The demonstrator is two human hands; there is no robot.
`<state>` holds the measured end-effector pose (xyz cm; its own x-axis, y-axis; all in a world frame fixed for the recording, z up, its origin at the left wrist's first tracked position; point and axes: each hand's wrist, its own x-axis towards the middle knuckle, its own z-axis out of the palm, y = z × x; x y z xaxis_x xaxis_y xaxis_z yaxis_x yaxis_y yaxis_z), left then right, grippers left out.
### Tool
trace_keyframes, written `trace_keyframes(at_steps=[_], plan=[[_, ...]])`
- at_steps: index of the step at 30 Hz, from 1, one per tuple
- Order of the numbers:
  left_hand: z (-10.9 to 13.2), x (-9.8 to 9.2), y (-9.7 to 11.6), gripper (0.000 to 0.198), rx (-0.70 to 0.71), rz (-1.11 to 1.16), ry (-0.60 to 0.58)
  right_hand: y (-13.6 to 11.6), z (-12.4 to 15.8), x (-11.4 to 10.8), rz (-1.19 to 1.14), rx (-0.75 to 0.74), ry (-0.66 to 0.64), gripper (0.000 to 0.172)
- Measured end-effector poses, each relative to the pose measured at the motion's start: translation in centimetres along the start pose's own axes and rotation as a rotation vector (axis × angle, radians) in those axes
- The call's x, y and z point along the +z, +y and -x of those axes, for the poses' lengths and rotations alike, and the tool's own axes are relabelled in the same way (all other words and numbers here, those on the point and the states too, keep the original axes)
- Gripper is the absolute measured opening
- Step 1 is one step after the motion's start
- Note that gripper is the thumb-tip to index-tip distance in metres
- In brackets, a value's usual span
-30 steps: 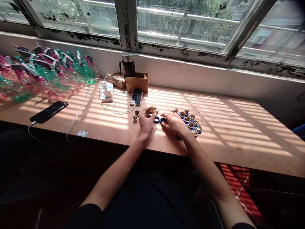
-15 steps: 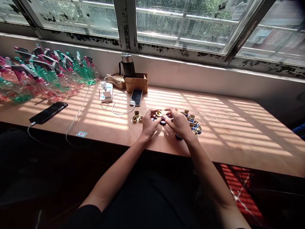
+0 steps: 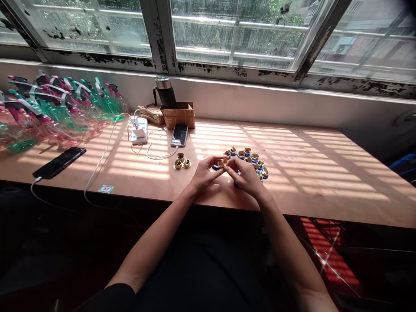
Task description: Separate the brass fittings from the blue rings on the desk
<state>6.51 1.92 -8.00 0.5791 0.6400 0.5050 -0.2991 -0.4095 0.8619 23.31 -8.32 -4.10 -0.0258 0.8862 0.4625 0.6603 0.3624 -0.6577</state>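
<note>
Okay, all eyes on the small brass cap (image 3: 222, 162), and it's being held just above the worktop (image 3: 312, 173), right between the two hands! The left hand (image 3: 205, 175) and the right hand (image 3: 247, 177) are meeting around it, their fingers (image 3: 216, 167) curling in and grasping it from both sides, though how much each hand is bearing is hard to call from up here. A light, even pinch at the rim is looking like the right way to handle a piece this small, kept low so that a slip doesn't travel far.

Just beyond the brass cap and to its right, a cluster of blue-and-brass caps (image 3: 247, 157) is sitting on the worktop, with a blue cap (image 3: 235, 184) peeking out beneath the right hand. To its left, three brass pieces (image 3: 182, 162) are huddling close together. Farther back, a smartphone (image 3: 179, 135) is lying beside a cardboard box (image 3: 178, 116) and a dark flask (image 3: 165, 92). Room-wise, the worktop's front edge (image 3: 208, 203) is running just below the wrists, so the margin is tight on that side, while a long sunlit stretch is opening to the right of the cap.
</note>
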Motion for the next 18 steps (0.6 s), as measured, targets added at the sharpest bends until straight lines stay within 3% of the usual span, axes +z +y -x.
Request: trace_keyframes(at_steps=[6, 11, 18], plan=[[0.0, 0.1, 1.5, 0.048, -0.059, 0.058, -0.092, 0.1, -0.2, 0.2, -0.147, 0.030, 0.046, 0.022], [-0.1, 0.2, 2.8, 0.040, -0.144, -0.044, -0.055, -0.1, -0.1, 0.4, -0.269, 0.058, 0.036, 0.027], [-0.2, 0.5, 3.2, 0.042, -0.188, 0.020, -0.043, -0.2, -0.2, 0.9, -0.366, 0.033, 0.047, 0.029]])
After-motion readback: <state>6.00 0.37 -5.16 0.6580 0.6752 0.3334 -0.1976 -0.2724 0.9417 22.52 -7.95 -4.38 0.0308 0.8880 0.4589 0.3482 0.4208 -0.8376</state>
